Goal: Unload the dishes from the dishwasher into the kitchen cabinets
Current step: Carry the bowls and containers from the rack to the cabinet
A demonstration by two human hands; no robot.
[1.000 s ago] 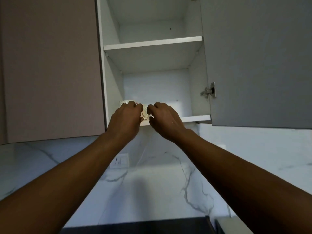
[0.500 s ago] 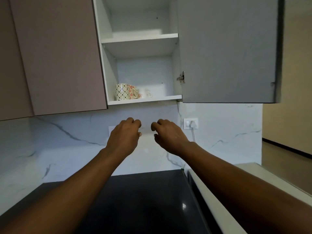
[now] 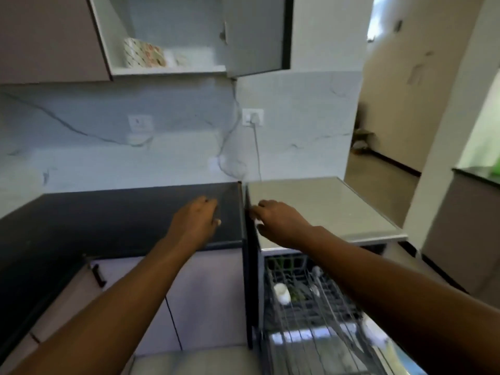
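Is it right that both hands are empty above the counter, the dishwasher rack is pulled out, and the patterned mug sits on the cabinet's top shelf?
Not quite. The head view shows the patterned mug on the cabinet's bottom shelf, not the top one.

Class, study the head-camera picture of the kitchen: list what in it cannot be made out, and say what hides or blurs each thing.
- Patterned ceramic mug on the white cabinet shelf: motion blur smears its pattern.
- Pale item beside it: too blurred to identify.
- Grey wire dishwasher rack: the right forearm covers part of it, and the bottom edge cuts it off.
- White dish in the rack: blurred, kind unclear.
- Left hand and right hand: seen from behind, fingertips unclear.
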